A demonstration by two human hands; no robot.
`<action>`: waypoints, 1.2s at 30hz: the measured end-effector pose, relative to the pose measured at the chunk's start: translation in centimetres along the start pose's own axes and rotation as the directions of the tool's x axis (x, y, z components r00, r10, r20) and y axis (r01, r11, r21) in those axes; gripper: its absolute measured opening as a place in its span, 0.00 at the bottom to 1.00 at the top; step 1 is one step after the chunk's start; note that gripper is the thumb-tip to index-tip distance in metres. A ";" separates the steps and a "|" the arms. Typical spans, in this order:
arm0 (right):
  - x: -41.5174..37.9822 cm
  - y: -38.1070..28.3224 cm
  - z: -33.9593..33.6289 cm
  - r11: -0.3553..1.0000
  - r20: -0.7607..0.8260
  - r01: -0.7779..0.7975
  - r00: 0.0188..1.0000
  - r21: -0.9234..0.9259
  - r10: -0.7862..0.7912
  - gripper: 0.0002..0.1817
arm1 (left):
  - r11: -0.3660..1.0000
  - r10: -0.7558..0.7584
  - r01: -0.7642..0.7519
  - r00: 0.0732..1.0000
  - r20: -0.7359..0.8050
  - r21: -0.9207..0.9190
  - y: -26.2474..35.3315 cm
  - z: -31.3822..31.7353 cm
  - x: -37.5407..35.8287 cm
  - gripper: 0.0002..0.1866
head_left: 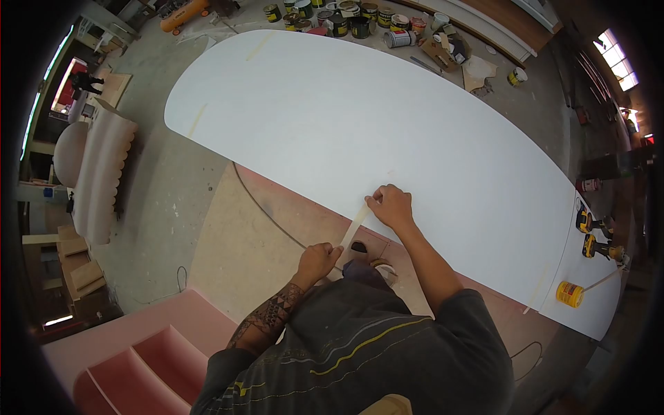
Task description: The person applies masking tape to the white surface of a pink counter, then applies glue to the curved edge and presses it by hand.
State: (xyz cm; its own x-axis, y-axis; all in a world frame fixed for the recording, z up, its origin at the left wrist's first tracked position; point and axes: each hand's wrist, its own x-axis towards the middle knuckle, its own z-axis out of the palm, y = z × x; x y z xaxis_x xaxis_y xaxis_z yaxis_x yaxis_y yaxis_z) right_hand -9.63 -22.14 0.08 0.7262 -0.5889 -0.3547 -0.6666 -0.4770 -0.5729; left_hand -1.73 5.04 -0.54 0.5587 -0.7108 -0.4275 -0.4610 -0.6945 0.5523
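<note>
A strip of pale masking tape (355, 225) is stretched between my two hands at the near edge of a large white panel (311, 117). My right hand (391, 206) pinches the strip's upper end over the panel. Beyond the panel's edge, lower and to the left, my left hand (319, 261) is closed on the other end. Whether a roll sits inside that hand cannot be made out. Short tape pieces (198, 119) lie on the panel's left part, and another (536, 289) is at its near right edge.
Paint cans (337, 25) and a cardboard box (445, 50) stand behind the panel. Yellow power tools (593, 245) and a yellow tub (569, 294) rest at the right. A pink shelved piece (138, 360) is lower left; a hose (266, 213) crosses the floor.
</note>
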 end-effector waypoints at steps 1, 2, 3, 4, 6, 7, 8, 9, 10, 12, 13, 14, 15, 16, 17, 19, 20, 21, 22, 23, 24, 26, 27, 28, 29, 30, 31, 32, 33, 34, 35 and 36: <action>-0.4 -0.3 -0.1 1.000 -0.040 0.006 0.999 -0.009 -0.007 0.15 | 0.999 -0.038 0.038 0.998 0.042 0.008 0.1 -0.2 0.0 0.32; -0.7 -0.5 -0.2 1.000 -0.079 0.012 0.997 -0.019 -0.014 0.14 | 0.997 -0.076 0.075 0.994 0.082 0.018 0.3 -0.4 0.0 0.32; -0.8 -0.3 0.1 1.000 -0.079 0.013 0.997 -0.019 -0.015 0.14 | 0.997 -0.076 0.075 0.994 0.081 0.018 0.0 -0.1 0.0 0.32; -0.9 -0.1 0.3 0.996 -0.124 0.057 0.990 -0.064 -0.064 0.12 | 0.999 -0.048 0.047 0.998 0.047 0.012 -0.3 0.2 0.1 0.32; -0.7 0.4 1.2 0.989 -0.169 0.099 0.979 -0.109 -0.116 0.11 | 1.000 -0.018 0.018 1.000 0.010 0.008 -0.6 0.4 0.1 0.33; -0.4 0.7 1.8 0.977 -0.244 0.144 0.953 -0.155 -0.179 0.09 | 1.000 -0.028 0.028 1.000 0.013 -0.005 -0.5 0.3 0.0 0.33; -0.2 1.2 2.5 0.962 -0.313 0.183 0.919 -0.204 -0.241 0.07 | 0.999 -0.038 0.038 0.999 0.017 -0.019 -0.4 0.2 0.0 0.33; -0.4 1.2 2.4 0.963 -0.313 0.180 0.919 -0.202 -0.238 0.07 | 0.999 -0.037 0.038 0.999 0.020 -0.018 -0.3 0.0 -0.1 0.33; -0.5 1.2 2.3 0.963 -0.313 0.195 0.917 -0.188 -0.247 0.05 | 0.998 -0.056 0.056 0.997 0.047 -0.014 -0.2 -0.2 0.0 0.32; -0.7 1.2 2.4 0.962 -0.314 0.207 0.915 -0.175 -0.254 0.04 | 0.997 -0.072 0.073 0.994 0.077 -0.011 0.1 -0.5 -0.1 0.32; -0.8 1.3 2.5 0.961 -0.376 0.265 0.885 -0.082 -0.276 0.04 | 0.993 -0.092 0.098 0.993 0.078 -0.068 0.2 -0.6 -0.2 0.32; -0.9 1.4 2.6 0.945 -0.437 0.326 0.851 0.006 -0.291 0.04 | 0.985 -0.113 0.123 0.990 0.079 -0.125 0.4 -0.7 -0.2 0.31; -0.9 1.3 2.4 0.946 -0.436 0.324 0.852 0.004 -0.290 0.04 | 0.984 -0.112 0.122 0.990 0.081 -0.127 0.9 -1.0 -0.3 0.31; -1.2 1.0 2.0 0.922 -0.467 0.370 0.839 0.114 -0.279 0.05 | 0.975 -0.116 0.129 0.990 0.078 -0.181 1.6 -1.5 -0.3 0.31; -1.4 0.7 1.8 0.883 -0.496 0.413 0.828 0.223 -0.262 0.05 | 0.963 -0.121 0.135 0.990 0.075 -0.233 2.2 -2.0 -0.6 0.31; -1.5 -0.1 2.0 0.844 -0.490 0.436 0.835 0.312 -0.250 0.06 | 0.963 -0.126 0.140 0.989 0.077 -0.229 3.0 -3.0 -1.1 0.30; -1.4 -0.5 2.2 0.795 -0.484 0.457 0.841 0.399 -0.241 0.07 | 0.964 -0.130 0.144 0.989 0.075 -0.224 3.2 -3.5 -1.1 0.30; -1.3 -1.2 2.8 0.795 -0.489 0.457 0.839 0.398 -0.237 0.07 | 0.965 -0.124 0.139 0.989 0.076 -0.221 3.1 -3.8 -1.2 0.30; -1.3 -2.3 3.9 0.731 -0.500 0.512 0.823 0.451 -0.269 0.08 | 0.963 -0.152 0.163 0.986 0.069 -0.215 2.4 -4.1 -1.8 0.30; -1.4 -3.5 5.2 0.658 -0.514 0.563 0.805 0.500 -0.298 0.08 | 0.960 -0.179 0.187 0.982 0.061 -0.207 1.6 -4.6 -2.4 0.30; -1.4 -4.7 6.8 0.618 -0.490 0.547 0.825 0.565 -0.282 0.09 | 0.980 -0.146 0.145 0.989 0.004 -0.137 -0.6 -4.1 -2.8 0.30; -0.6 -6.2 9.9 0.573 -0.471 0.528 0.843 0.627 -0.262 0.09 | 0.963 -0.219 0.218 0.976 0.012 -0.158 -1.4 -5.1 -4.0 0.30; 0.1 -6.8 10.7 0.637 -0.449 0.538 0.836 0.553 -0.316 0.11 | 0.938 -0.295 0.293 0.955 0.016 -0.187 -1.3 -5.5 -4.3 0.30; 0.8 -6.8 11.1 0.691 -0.421 0.546 0.829 0.473 -0.368 0.13 | 0.918 -0.340 0.337 0.940 0.024 -0.207 -1.0 -5.8 -4.4 0.30; 1.2 -6.3 11.4 0.691 -0.422 0.544 0.830 0.475 -0.364 0.13 | 0.919 -0.339 0.337 0.941 0.026 -0.204 -0.9 -5.8 -3.9 0.30; 1.3 -6.3 10.7 0.717 -0.379 0.522 0.847 0.461 -0.373 0.15 | 0.918 -0.338 0.337 0.940 0.032 -0.208 -0.8 -5.7 -3.4 0.31; 1.3 -6.1 10.5 0.744 -0.331 0.498 0.864 0.446 -0.380 0.18 | 0.915 -0.341 0.342 0.939 0.041 -0.214 -0.7 -5.6 -3.0 0.31; 1.2 -5.4 10.0 0.806 -0.399 0.510 0.835 0.302 -0.379 0.21 | 0.911 -0.348 0.350 0.936 0.052 -0.219 -0.5 -5.3 -2.7 0.31; 1.5 -4.2 9.2 0.849 -0.462 0.508 0.794 0.146 -0.395 0.24 | 0.938 -0.276 0.281 0.960 0.052 -0.202 0.0 -5.1 -2.0 0.30; 1.5 -2.8 7.6 0.879 -0.469 0.463 0.805 0.113 -0.364 0.23 | 0.960 -0.203 0.209 0.978 0.051 -0.185 0.5 -4.9 -1.4 0.29; 1.8 -0.6 6.4 0.908 -0.459 0.406 0.830 0.104 -0.318 0.06 | 0.957 -0.207 0.213 0.977 0.052 -0.195 1.5 -4.6 -0.9 0.29; 1.6 1.8 5.3 0.925 -0.501 0.380 0.802 0.011 -0.324 0.04 | 0.957 -0.157 0.171 0.984 0.079 -0.235 2.9 -4.3 -0.5 0.29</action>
State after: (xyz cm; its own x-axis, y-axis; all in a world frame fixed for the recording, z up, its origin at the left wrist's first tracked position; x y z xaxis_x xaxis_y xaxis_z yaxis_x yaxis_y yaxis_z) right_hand -8.77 -20.51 -5.49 0.7144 -0.6449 0.2714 -0.3383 -0.6579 -0.6728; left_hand -0.37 3.88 4.38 0.5681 -0.5995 -0.5638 -0.1834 -0.7601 0.6234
